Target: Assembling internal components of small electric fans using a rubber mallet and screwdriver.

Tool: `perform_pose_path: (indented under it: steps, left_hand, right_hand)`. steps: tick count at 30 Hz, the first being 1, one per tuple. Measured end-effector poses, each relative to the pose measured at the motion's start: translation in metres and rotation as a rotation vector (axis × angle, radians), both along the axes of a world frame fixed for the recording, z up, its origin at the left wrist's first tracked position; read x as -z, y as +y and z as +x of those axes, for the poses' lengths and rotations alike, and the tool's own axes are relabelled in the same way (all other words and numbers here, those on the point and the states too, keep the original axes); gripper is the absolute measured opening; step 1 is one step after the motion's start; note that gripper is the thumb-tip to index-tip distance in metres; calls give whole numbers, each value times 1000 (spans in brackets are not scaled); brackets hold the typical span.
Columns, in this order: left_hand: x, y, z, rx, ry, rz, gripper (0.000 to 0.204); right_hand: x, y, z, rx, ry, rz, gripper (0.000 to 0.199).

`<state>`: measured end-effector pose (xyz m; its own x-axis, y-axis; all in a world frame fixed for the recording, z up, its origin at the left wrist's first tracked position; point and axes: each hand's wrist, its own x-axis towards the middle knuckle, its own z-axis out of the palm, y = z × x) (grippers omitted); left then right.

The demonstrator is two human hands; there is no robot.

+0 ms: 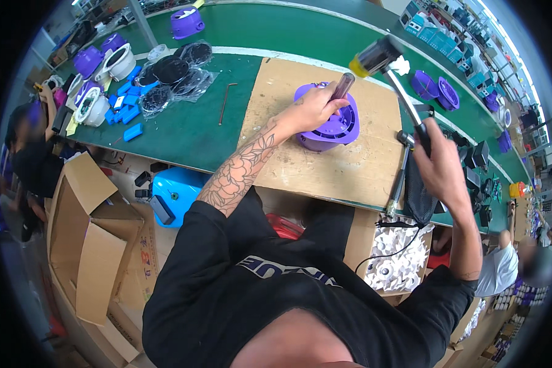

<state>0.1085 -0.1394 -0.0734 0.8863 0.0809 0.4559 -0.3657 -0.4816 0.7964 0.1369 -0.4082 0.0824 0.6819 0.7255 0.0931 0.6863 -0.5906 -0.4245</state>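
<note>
At the far left, white and purple housings (95,101) and small blue plastic blocks (124,110) are spread on the green surface (190,132), with black round grilles in clear bags (172,76) just beside them. A thin metal rod (225,103) is laid near the edge of a worn wooden board (349,165). On that board a purple round fan-like housing (340,129) is set, slotted around its rim and ribbed on top. The left hand (316,109) is rested on this housing, its fingers closed around a dark cylindrical punch (343,86) that is held upright and slightly tilted on the housing's top. To the right, a mallet (377,58) with a black head and a yellow face is raised above the board, its handle gripped tightly by the right hand (438,165). More purple round parts (435,89) are seen beyond on the surface.
</note>
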Motion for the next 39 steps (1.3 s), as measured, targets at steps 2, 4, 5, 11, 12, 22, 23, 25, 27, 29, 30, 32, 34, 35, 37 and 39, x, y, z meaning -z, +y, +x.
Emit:
perform_pose_path:
  steps: [2,4,5,11,12,22,23,25,27,29,30,32,34,35,37,39]
  left_hand:
    - [1,1,0,7,-13,0,27]
    - [1,2,-1,-7,-15,-5,27]
    - [1,2,-2,-20,-13,-12,27]
    - [13,5,10,-17,10,28,21]
    - [17,4,9,-3,-26,21,27]
    - [10,2,2,-40,6,-5,25]
    - [11,-1,0,-37,-2,-28,25]
    - [7,1,0,-26,17,-53,25]
    - [1,4,-4,8,31,-85,25]
    - [-6,12,-3,31,-12,-267,26]
    - [-11,16,-2,54,-54,-455,27]
    - [-34,22,-11,-31,-141,-646,34]
    - [-44,43,-37,-168,-157,-725,38]
    - [-41,55,-48,-239,-83,-706,39]
    - [-27,73,-64,-318,-7,-672,41]
    - [0,84,-79,-454,279,-578,43]
  right_hand:
    - [-11,1,-1,-8,-110,109,16]
    - [-27,7,-9,45,-161,164,13]
    - [-27,10,-10,54,-182,201,14]
    - [3,6,13,-95,-149,-67,22]
    - [-10,3,12,-131,-185,-23,21]
    - [-9,-2,8,-67,-134,42,21]
    - [-11,-5,6,-20,-111,103,20]
    - [-6,-12,9,3,-147,153,20]
    - [7,-23,14,63,-143,174,20]
    - [38,-31,23,129,-77,119,23]
    - [62,-35,32,144,-71,109,26]
    - [112,-43,48,246,-77,-25,35]
    - [147,-39,52,290,-37,-205,44]
    - [162,-39,54,264,-102,-265,49]
    - [177,-36,56,188,-177,-157,58]
    - [170,-21,46,97,-265,-54,63]
